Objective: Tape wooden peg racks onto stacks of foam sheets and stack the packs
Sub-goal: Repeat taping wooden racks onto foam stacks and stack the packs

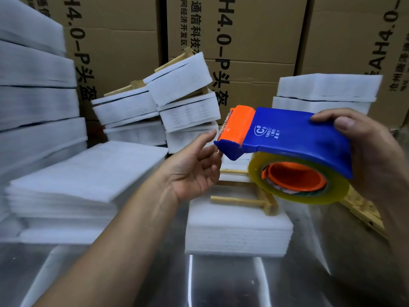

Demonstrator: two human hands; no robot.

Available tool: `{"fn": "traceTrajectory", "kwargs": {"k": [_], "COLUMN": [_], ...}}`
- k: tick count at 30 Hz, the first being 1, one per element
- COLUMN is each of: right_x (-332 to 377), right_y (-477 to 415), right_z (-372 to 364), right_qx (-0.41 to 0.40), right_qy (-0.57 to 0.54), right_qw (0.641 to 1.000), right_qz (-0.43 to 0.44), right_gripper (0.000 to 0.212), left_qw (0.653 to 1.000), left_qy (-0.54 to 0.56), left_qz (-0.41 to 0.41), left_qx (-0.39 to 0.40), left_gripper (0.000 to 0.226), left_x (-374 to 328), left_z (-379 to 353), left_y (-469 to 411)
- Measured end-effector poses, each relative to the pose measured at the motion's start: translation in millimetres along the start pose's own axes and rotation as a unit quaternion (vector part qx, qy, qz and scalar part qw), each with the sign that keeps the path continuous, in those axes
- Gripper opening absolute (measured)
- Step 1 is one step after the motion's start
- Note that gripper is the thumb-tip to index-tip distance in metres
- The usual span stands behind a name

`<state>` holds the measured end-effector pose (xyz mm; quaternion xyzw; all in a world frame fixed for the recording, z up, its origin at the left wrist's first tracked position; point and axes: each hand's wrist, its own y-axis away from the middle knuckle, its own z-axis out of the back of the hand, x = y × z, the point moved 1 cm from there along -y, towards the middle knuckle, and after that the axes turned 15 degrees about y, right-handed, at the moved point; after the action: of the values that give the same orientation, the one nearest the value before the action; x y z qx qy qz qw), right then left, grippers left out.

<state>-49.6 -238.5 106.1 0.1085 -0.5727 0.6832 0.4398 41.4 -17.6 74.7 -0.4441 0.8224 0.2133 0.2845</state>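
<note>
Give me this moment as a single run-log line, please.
right hand: holds tape dispenser | left hand: open, fingers by its cutter end | peg rack: lies on foam stack, below dispenser

The cartons (115,41) stacked before me carry sideways print: "H4.0-P头盔", with "通信科技" and "经济开发区" on one. My blue tape dispenser (287,134) bears a circled "C" and "198317".

A foam stack (236,231) sits centrally on the surface (221,284), with a rack (243,200) on top. The dispenser (287,138), in the right hand (374,156), is above that rack; the left hand (194,169) is just left of it. A wider stack (73,180) lies left, a second rack (365,214) right. Packs (177,91) pile behind, boxes (254,41) behind them.
</note>
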Motion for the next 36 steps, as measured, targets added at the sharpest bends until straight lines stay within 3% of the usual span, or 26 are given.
{"fn": "traceTrajectory", "kwargs": {"k": [2, 10, 14, 16, 21, 27, 36], "right_x": [-2, -8, -12, -13, -15, -21, -20], "right_y": [-1, -1, 0, 0, 0, 1, 1], "right_z": [2, 15, 16, 13, 10, 9, 9], "right_qx": [-0.005, 0.04, 0.1, 0.106, 0.067, 0.069, 0.072], "right_qy": [0.008, 0.059, 0.154, 0.215, 0.188, 0.229, 0.214], "right_qw": [1.0, 0.997, 0.983, 0.971, 0.979, 0.969, 0.971], "right_qz": [0.001, 0.023, 0.005, 0.005, 0.032, 0.064, 0.078], "right_gripper": [0.028, 0.025, 0.08, 0.093, 0.082, 0.095, 0.095], "left_qw": [1.0, 0.994, 0.993, 0.994, 0.995, 0.998, 0.997], "left_qy": [-0.016, -0.073, -0.077, -0.076, -0.07, -0.046, -0.048], "left_qz": [-0.002, -0.075, -0.072, -0.063, -0.055, -0.023, 0.036], "left_qx": [-0.008, -0.039, -0.043, -0.044, -0.046, -0.042, -0.046], "left_gripper": [0.017, 0.018, 0.032, 0.035, 0.022, 0.017, 0.033], "left_x": [1, -1, -1, -1, 0, 1, -1], "left_z": [-1, -2, -1, 0, 0, 2, 7], "left_y": [0, 0, -1, -2, -3, -6, -5]}}
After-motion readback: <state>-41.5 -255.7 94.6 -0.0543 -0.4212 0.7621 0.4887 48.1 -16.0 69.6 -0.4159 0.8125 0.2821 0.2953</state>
